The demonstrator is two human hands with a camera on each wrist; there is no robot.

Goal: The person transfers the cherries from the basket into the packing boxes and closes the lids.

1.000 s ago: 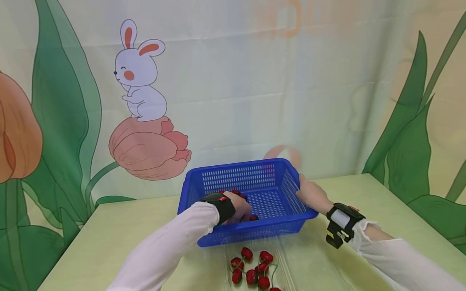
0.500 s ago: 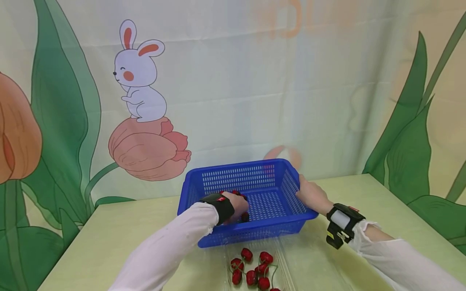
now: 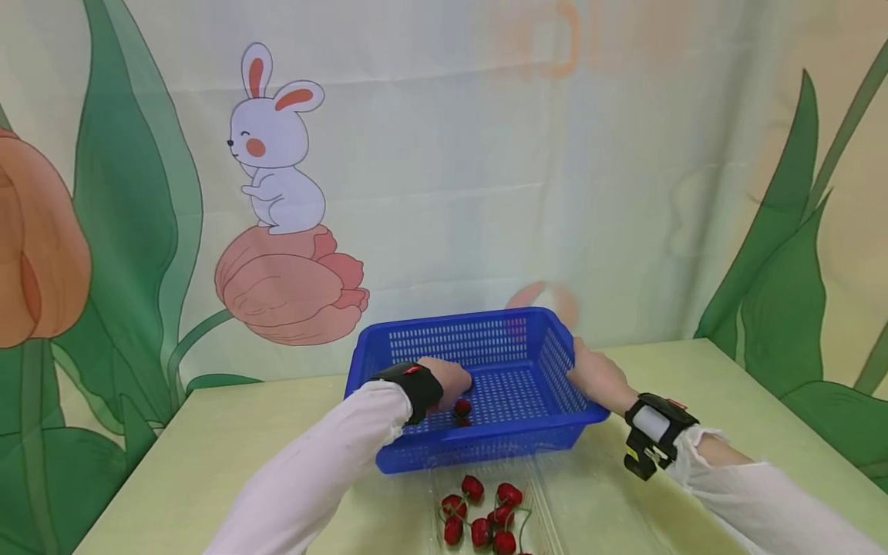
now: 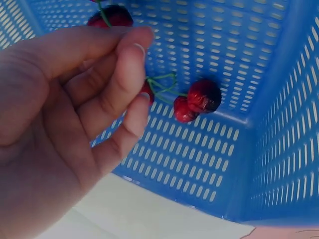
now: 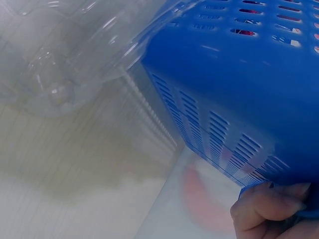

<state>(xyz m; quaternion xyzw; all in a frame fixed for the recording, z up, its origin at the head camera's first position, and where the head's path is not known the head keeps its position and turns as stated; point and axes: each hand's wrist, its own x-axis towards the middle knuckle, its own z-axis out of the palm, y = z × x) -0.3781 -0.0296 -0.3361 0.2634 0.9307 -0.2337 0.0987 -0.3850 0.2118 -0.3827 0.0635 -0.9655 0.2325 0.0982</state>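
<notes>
A blue slotted plastic basket (image 3: 479,435) stands tilted on the table. My right hand (image 3: 602,374) grips its right rim, with fingers (image 5: 269,204) curled over the edge in the right wrist view. Inside it is my left hand (image 3: 447,379), thumb and index fingertips close together. I cannot tell whether it pinches anything. Cherries with green stems lie around it: a pair of cherries (image 4: 202,97) beyond the fingertips and a dark cherry (image 4: 112,16) behind the thumb. Another is partly hidden by the fingers. In the head view, a cherry (image 3: 462,408) shows beside the left hand.
In front of the basket is a clear plastic container (image 3: 544,515) holding several red cherries (image 3: 480,532), its near end cut off by the frame. A printed rabbit backdrop (image 3: 444,193) hangs behind the table (image 3: 277,432).
My left hand has lifted slightly and moved back and left inside the basket, uncovering a cherry near the front wall. My right hand keeps its hold on the rim.
</notes>
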